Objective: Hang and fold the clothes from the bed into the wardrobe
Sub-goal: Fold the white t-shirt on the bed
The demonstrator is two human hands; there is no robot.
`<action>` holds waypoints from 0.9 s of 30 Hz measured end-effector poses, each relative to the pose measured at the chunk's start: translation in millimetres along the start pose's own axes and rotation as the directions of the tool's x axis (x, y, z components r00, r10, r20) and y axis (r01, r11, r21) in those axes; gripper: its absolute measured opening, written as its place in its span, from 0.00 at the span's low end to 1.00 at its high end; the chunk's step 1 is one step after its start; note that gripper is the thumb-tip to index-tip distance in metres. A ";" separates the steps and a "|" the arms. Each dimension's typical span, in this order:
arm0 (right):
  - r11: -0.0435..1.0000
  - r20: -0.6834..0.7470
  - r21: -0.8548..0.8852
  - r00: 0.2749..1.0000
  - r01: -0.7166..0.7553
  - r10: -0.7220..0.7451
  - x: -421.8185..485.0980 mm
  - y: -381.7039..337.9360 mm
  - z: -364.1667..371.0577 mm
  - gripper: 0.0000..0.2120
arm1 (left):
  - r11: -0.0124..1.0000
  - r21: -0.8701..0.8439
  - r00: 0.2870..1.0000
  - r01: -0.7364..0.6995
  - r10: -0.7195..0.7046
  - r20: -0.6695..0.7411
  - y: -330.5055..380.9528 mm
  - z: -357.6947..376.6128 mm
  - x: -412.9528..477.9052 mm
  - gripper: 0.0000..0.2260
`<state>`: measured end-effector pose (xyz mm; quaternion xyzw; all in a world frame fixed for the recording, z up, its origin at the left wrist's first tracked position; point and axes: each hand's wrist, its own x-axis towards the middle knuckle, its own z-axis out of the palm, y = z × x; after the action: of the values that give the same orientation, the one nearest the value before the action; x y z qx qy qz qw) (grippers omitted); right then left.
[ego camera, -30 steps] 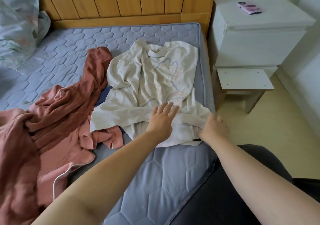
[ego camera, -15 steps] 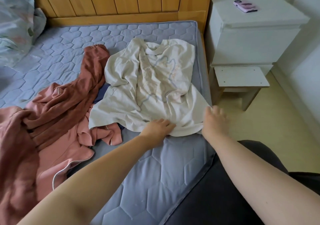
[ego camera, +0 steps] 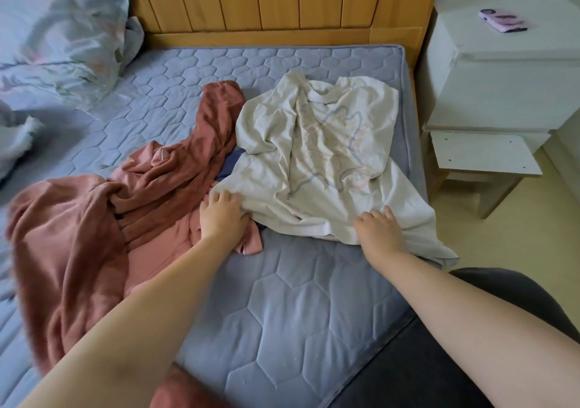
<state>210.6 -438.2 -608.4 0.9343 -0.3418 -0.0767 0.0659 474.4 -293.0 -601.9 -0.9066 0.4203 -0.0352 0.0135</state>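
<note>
Quilted bed [ego camera: 292, 323]: cream shirt [ego camera: 317, 163], rust garment [ego camera: 103, 219].

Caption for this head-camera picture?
Left hand and right hand hold the cream T-shirt on the blue mattress beside a rust-red garment.
</note>
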 end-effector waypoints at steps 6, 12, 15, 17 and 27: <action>0.989 0.068 -0.055 0.988 -0.136 0.139 -1.3 -0.3 -3.8 0.12 | 0.927 -0.285 0.964 0.243 -0.198 0.179 -9.4 -9.9 -0.7 0.23; 0.978 0.321 -0.141 0.928 -0.150 0.189 8.9 -22.0 -21.5 0.15 | 0.751 -0.659 0.973 0.040 -0.179 -0.146 -24.0 -36.0 -10.9 0.19; 0.982 0.186 -0.083 0.965 -0.172 0.185 6.1 -17.6 -21.0 0.12 | 0.307 -0.931 0.860 0.197 -0.510 0.014 -29.9 -47.1 -19.8 0.20; 0.976 0.261 -0.100 0.942 -0.192 0.212 3.1 -11.3 -20.7 0.12 | 0.309 -0.894 0.827 0.324 -0.552 0.109 -41.5 -39.4 -29.4 0.19; 0.996 0.102 0.046 0.991 0.078 -0.083 -11.3 -7.9 -2.7 0.20 | -0.585 -0.748 0.682 0.314 -0.409 0.606 -31.2 -35.9 -36.9 0.13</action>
<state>207.6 -424.7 -606.0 0.9433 -0.3083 -0.1207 0.0253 471.7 -244.4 -566.4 -0.5889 -0.1407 0.2862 -0.7426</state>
